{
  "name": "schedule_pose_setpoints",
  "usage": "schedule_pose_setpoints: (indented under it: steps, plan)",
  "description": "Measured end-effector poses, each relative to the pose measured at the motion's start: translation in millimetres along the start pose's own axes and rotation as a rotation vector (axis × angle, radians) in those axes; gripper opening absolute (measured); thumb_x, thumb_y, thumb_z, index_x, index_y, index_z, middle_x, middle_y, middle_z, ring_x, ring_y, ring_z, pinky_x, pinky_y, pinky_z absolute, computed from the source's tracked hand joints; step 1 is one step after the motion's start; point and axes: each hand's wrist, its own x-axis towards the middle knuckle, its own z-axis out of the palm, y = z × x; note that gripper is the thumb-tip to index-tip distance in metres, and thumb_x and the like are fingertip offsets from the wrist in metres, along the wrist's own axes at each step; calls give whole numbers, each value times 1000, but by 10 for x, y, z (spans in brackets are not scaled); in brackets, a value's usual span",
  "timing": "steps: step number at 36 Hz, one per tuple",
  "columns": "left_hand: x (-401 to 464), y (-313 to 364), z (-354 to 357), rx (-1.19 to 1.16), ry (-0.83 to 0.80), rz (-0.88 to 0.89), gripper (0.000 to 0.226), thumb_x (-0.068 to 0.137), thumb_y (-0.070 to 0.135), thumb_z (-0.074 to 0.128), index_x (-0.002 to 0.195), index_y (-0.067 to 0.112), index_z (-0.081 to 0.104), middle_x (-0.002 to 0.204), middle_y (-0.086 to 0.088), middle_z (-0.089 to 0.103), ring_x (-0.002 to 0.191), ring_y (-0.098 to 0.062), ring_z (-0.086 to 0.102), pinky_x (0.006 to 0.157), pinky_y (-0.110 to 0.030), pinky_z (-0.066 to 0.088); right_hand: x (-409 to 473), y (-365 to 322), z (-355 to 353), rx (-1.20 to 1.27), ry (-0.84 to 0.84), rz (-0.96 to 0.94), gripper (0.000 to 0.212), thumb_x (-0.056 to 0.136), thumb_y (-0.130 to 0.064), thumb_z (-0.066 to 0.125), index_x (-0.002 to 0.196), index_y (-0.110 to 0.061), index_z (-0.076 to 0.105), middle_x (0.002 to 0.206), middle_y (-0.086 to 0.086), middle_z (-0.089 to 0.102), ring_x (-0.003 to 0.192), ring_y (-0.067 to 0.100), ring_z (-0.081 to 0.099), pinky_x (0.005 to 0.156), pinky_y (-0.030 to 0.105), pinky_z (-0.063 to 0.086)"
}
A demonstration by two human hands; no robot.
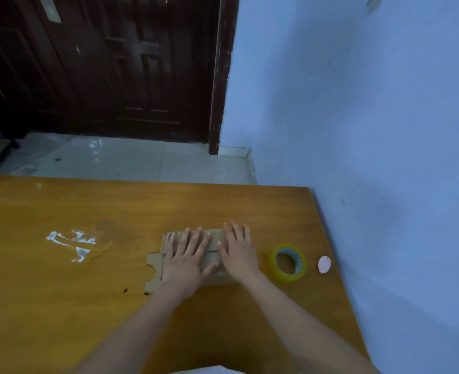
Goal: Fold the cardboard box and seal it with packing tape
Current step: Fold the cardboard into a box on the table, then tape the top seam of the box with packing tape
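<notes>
Wooden table (61, 211) | both hands' fingers (193, 238) spread flat on cardboard box (155, 261) | tape roll (288, 262) just right | pink disc (324, 264) beyond

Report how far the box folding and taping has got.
Done: little that shows; the cardboard box lies flat on the table, one tabbed flap sticking out to its left. In hand: the left hand and right hand press on it with straight fingers. Left: shaping the box and sealing it; the tape roll sits untouched to the right, and no tape shows on the cardboard.
</notes>
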Motion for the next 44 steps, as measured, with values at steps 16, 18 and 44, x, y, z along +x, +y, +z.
schedule_pose_setpoints:
  steps: [16,18,44]
  plan:
    - [31,-27,-9,9,-6,6,87,59,75,-36,137,37,-31,146,10,-33,143,-19,-24,113,-46,-20,-77,397,-196,653,372,419,43,102,-31,33,139,-11,41,148,8,31,136,26,32,103,32,31]
    - [22,-23,-15,24,-4,10,84,63,75,-31,138,37,-30,148,9,-31,143,-20,-23,113,-46,-21,-128,682,-225,459,427,565,38,100,-25,40,134,-8,45,136,12,38,122,30,43,92,33,37]
    - [12,-14,-38,12,18,-13,80,73,77,-18,142,37,-20,154,10,-18,139,-16,-27,112,-41,-23,337,1318,15,187,-289,565,52,96,-32,49,142,-11,36,109,10,64,83,24,63,62,34,51]
